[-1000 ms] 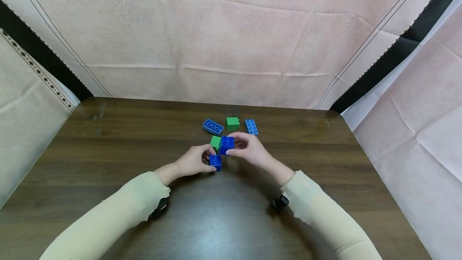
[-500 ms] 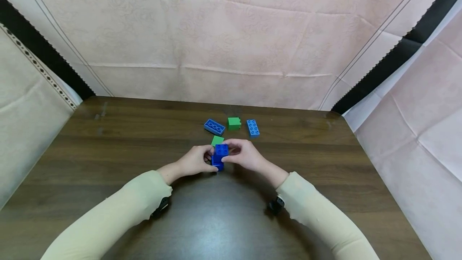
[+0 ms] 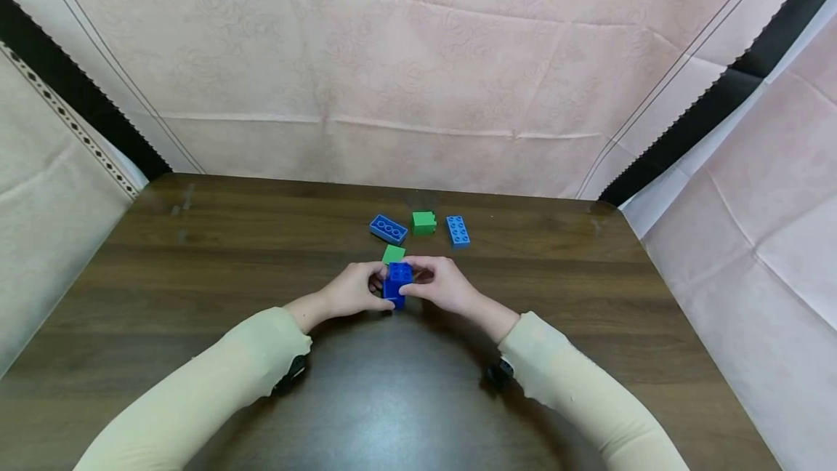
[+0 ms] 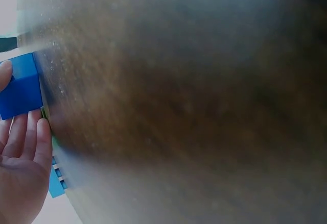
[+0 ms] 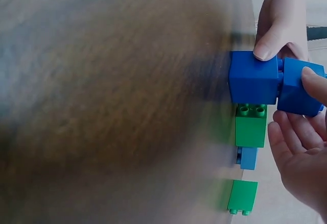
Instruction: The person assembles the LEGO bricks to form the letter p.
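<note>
My left hand [image 3: 349, 290] pinches a blue toy building brick [image 5: 254, 78] that stands low at the tabletop. Above it sits a second blue brick [image 3: 400, 272], pinched by thumb and fingers of my right hand [image 3: 441, 283]. In the right wrist view this upper brick meets the lower brick's studs slightly tilted, with a narrow gap between them. Part of the lower blue brick and some fingertips are hidden. Just beyond the held pair lies a green brick [image 3: 394, 254]; its studs face toward me in the right wrist view.
Farther back lie a blue brick [image 3: 389, 230], a green brick [image 3: 423, 223] and another blue brick [image 3: 458, 232] at the right. The brown wooden table [image 3: 261, 238] ends at a pale cloth backdrop [image 3: 405, 78]. Black devices [image 3: 288, 376] hang under both cuffs.
My right hand has brought its blue brick left and toward me, from beside the lower brick to on top of it. Over the last half second hardly anything has moved.
</note>
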Motion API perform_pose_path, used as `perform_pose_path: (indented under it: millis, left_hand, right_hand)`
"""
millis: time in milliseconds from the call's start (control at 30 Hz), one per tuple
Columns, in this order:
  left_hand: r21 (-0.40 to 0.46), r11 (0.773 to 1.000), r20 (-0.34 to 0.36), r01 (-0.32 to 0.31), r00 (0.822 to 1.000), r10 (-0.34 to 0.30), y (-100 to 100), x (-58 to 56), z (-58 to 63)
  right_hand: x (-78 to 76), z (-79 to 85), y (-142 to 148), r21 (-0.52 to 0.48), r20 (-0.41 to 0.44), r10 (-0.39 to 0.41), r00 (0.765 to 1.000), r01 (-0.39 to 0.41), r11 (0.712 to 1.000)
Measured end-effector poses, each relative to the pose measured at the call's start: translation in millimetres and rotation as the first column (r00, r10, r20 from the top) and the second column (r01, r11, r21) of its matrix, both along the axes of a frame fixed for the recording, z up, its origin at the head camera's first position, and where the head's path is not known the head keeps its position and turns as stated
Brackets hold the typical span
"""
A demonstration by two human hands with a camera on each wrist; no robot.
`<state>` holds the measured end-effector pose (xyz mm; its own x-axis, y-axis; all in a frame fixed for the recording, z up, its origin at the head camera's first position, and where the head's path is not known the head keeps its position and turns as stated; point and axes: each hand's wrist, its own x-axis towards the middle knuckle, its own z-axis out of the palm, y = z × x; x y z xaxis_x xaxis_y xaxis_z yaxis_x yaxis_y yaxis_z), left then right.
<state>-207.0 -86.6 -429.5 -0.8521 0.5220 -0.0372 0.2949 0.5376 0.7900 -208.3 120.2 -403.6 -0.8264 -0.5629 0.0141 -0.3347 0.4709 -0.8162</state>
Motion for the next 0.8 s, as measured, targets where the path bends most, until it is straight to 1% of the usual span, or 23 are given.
perform_pose_path:
  millis: [200,300,533,800]
  left_hand:
    - [-0.002,1.000,-0.043,0.001,0.999,-0.001,-1.4,-2.1,-0.9]
    - [-0.006,1.000,-0.050,-0.001,0.999,0.000,-1.4,-2.6,-1.0]
    - [-0.008,1.000,-0.049,0.002,0.999,-0.002,-0.8,-2.1,-1.5]
    - [-0.002,1.000,-0.049,0.011,0.999,-0.011,-0.4,-3.0,-2.6]
  right_hand:
    - [2.4,0.8,-1.1,0.046,-0.074,0.043,0.996,-0.039,0.998]
    - [2.7,1.2,-1.4,0.055,-0.090,0.044,0.995,-0.039,0.998]
    - [3.4,0.9,-0.9,0.078,-0.099,0.046,0.994,-0.038,0.996]
    - [3.4,4.5,-0.3,0.113,-0.098,0.061,0.993,-0.050,0.992]
